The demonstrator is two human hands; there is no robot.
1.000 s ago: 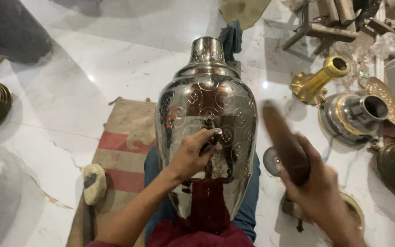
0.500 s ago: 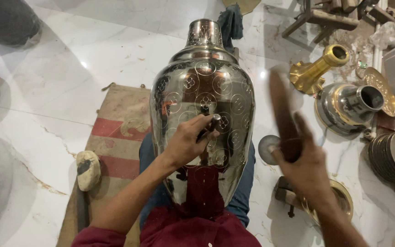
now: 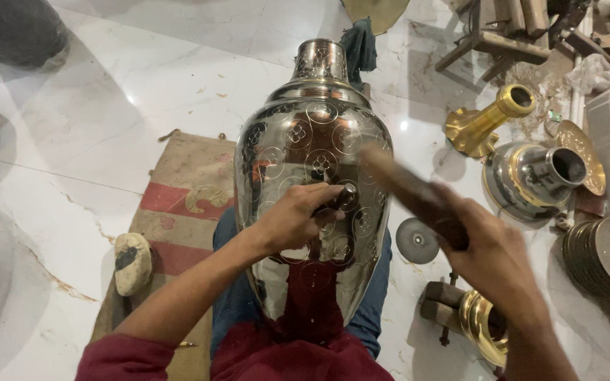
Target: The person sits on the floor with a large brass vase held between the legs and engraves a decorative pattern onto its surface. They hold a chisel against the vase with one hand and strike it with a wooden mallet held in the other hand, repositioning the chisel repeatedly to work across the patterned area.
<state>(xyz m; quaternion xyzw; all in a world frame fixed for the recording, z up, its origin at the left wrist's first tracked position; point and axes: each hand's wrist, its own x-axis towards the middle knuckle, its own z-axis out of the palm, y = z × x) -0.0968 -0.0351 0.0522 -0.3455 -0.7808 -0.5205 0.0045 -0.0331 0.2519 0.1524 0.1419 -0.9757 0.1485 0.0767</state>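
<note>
Engraved metal vase: wooden mallet in right hand, fingers wrapped, has swung down onto punch pinched by left hand; strike landing.

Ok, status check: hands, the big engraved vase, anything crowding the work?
Left hand pins small metal punch against large engraved silver vase. Right hand grips dark wooden mallet, near the punch. Vase lies across lap; nothing blocks.
</note>
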